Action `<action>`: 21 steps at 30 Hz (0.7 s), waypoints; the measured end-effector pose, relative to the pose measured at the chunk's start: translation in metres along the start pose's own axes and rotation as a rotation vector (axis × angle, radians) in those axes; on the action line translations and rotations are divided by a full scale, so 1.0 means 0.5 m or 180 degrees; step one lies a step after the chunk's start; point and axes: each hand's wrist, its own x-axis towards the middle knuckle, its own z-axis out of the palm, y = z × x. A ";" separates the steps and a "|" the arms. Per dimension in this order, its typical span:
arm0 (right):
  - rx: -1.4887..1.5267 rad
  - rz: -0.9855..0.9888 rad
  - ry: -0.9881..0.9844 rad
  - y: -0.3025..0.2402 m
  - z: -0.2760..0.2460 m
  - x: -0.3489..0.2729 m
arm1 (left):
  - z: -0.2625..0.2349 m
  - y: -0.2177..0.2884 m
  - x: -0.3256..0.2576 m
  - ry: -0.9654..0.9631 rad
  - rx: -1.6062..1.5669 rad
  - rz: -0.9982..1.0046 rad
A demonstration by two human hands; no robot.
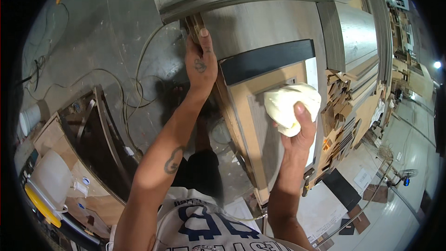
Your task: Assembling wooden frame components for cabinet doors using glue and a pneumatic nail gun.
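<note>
The right hand (297,128) has its fingers closed around a bunched white rag (290,104), pressing it against the recessed face of a wooden door panel (253,125) that lies across the middle of the view, its near end toward 6 o'clock. The rag sits just right of centre, at about 3 o'clock from the panel's tan inner frame, and directly below a black band (267,58) that crosses the panel. The left hand (200,60), at roughly 11 o'clock from the rag, clamps the panel's left edge with thumb on top and fingers wrapped underneath, out of sight. To wipe well here, I judge that the left grip should hold the panel steady while the rag travels along the grain in long, even strokes, working into the stepped mouldings where finish tends to pool. Keeping the rag bunched, with no loose tail, should avoid streaks on the grey part already coated. A stack of moulding offcuts (341,111) lies touching or just beside the panel at 3 o'clock, so strokes ought to stop short of it. Cables (139,69) trail across the concrete floor (102,23) at 10 o'clock.
</note>
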 end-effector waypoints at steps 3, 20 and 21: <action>-0.0834 -0.0289 0.0295 -0.007 0.007 0.013 | 0.011 0.002 -0.006 0.0184 0.0112 -0.0135; -0.1905 -0.0596 0.0291 0.030 0.034 0.042 | 0.002 0.018 0.000 0.0282 0.0337 -0.0240; -0.1911 -0.0581 0.0290 0.030 0.031 0.042 | 0.003 0.017 0.000 0.0312 0.0344 -0.0133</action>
